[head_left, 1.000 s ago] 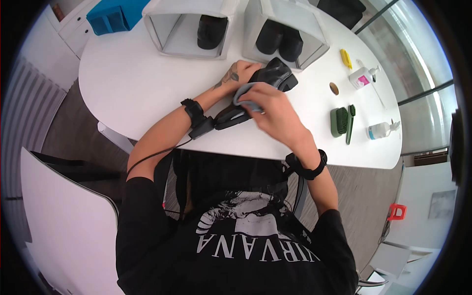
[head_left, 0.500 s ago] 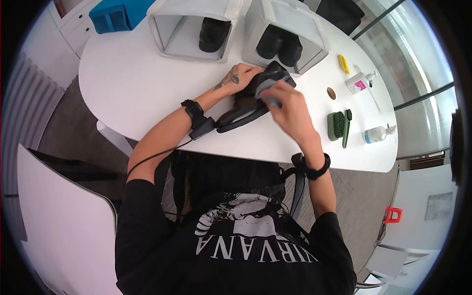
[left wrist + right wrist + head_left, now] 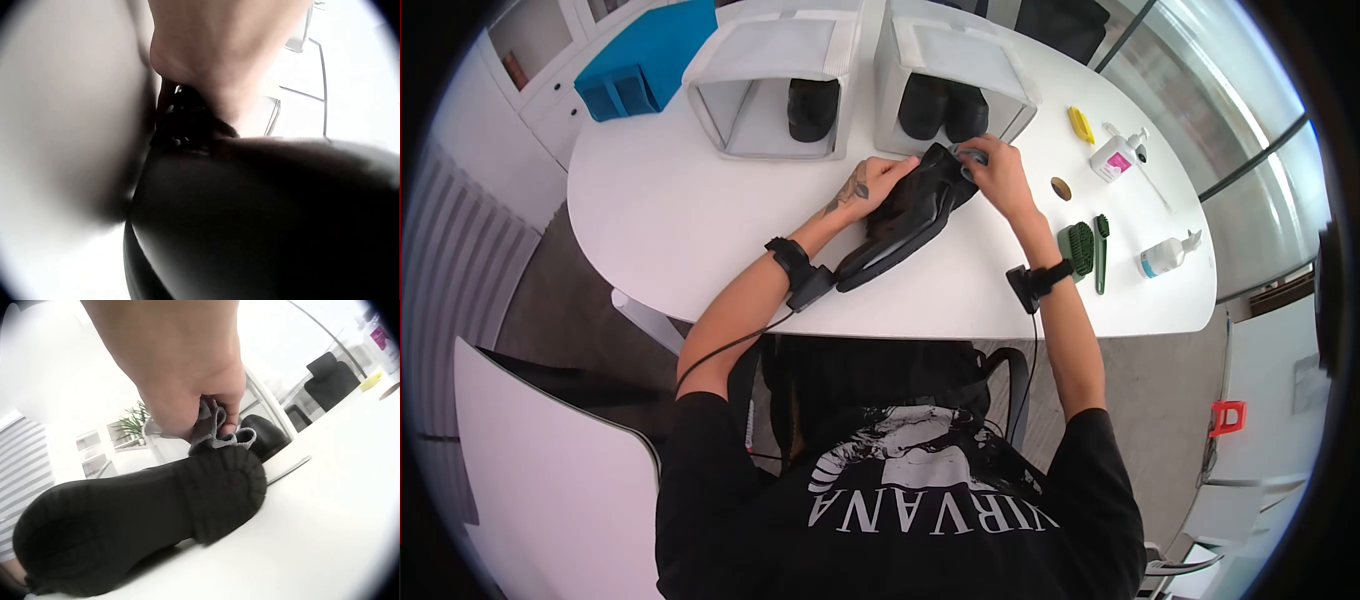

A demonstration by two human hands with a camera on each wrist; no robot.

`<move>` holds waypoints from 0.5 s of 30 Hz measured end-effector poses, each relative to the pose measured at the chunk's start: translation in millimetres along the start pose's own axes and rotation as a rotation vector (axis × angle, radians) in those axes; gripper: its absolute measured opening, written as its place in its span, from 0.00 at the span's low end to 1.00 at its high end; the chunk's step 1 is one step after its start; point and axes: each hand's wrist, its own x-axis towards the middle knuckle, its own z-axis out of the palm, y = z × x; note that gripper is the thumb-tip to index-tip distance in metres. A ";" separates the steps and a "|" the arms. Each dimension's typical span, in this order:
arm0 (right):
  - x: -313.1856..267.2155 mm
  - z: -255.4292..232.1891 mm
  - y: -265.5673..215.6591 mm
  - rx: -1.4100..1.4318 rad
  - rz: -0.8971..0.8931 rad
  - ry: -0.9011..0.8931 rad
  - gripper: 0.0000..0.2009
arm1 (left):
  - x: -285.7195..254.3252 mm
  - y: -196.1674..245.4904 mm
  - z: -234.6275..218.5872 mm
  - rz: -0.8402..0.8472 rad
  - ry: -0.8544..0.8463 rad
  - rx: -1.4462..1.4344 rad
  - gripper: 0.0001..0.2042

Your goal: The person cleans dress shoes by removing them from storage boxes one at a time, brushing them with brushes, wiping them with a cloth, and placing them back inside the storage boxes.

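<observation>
A black leather shoe (image 3: 905,225) lies tilted on its side on the white table, toe toward the person; its ridged sole (image 3: 125,519) faces the right wrist camera. My left hand (image 3: 873,187) grips the shoe from the left, and its fingers are partly hidden behind the upper in the left wrist view. At the heel end, my right hand (image 3: 1001,175) pinches a folded grey cloth (image 3: 215,430) between thumb and fingers. The cloth presses against the back of the shoe, just above the heel.
Behind the shoe stand two white open boxes (image 3: 765,50) with black shoes (image 3: 813,110) inside. To the right are a green brush (image 3: 1080,248), a slim green brush (image 3: 1101,255), two pump bottles (image 3: 1115,158) and a yellow item (image 3: 1081,124). A blue case (image 3: 645,65) sits back left.
My right hand with the grey cloth has moved from the middle of the shoe to its heel end. The left hand keeps its grip, and the shoe has turned slightly.
</observation>
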 end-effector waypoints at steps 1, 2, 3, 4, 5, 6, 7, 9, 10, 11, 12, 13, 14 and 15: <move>1.5 6.2 31.5 -0.093 0.002 -0.028 0.11 | 0.5 -0.3 -0.8 -0.019 -0.039 0.002 0.31; 4.1 5.1 38.3 -0.189 0.004 -0.056 0.12 | 1.3 3.5 -1.7 -0.036 -0.077 0.003 0.30; 0.7 5.2 44.1 -0.051 0.228 -0.107 0.14 | -0.3 6.8 -3.0 -0.026 -0.114 0.035 0.29; -8.9 3.7 50.2 -0.049 0.231 -0.085 0.14 | -3.3 13.7 -4.8 -0.012 -0.125 0.050 0.29; -18.8 2.6 63.8 -0.088 0.155 -0.096 0.14 | -5.5 22.7 -7.9 0.011 -0.172 0.118 0.28; -20.5 -2.6 73.5 -0.130 0.071 -0.111 0.14 | -5.7 32.3 -11.3 0.033 -0.210 0.187 0.28; -22.1 -10.0 76.4 -0.129 0.064 -0.098 0.14 | -7.2 39.6 -12.6 0.030 -0.213 0.178 0.28; -40.7 -17.2 81.3 0.043 0.215 -0.216 0.13 | -3.5 40.3 -14.1 0.018 -0.243 0.245 0.27; -44.9 -21.3 86.6 0.092 0.286 -0.219 0.15 | -1.4 41.2 -15.4 0.010 -0.270 0.310 0.27; -46.3 -24.6 91.0 0.088 0.278 -0.181 0.16 | -4.0 50.4 -16.6 0.005 -0.288 0.344 0.27; -46.4 -25.4 96.4 0.086 0.273 -0.137 0.17 | -7.6 60.2 -16.5 0.022 -0.284 0.357 0.26; -45.5 -23.4 111.0 0.047 0.251 -0.120 0.18 | -8.9 71.6 -14.9 0.045 -0.286 0.368 0.27; -45.3 -24.9 113.7 0.091 0.270 -0.108 0.17 | -7.0 78.5 -12.9 0.049 -0.319 0.398 0.27; -45.3 -26.7 116.6 0.128 0.287 -0.111 0.17 | -6.0 83.4 -10.2 0.091 -0.361 0.403 0.27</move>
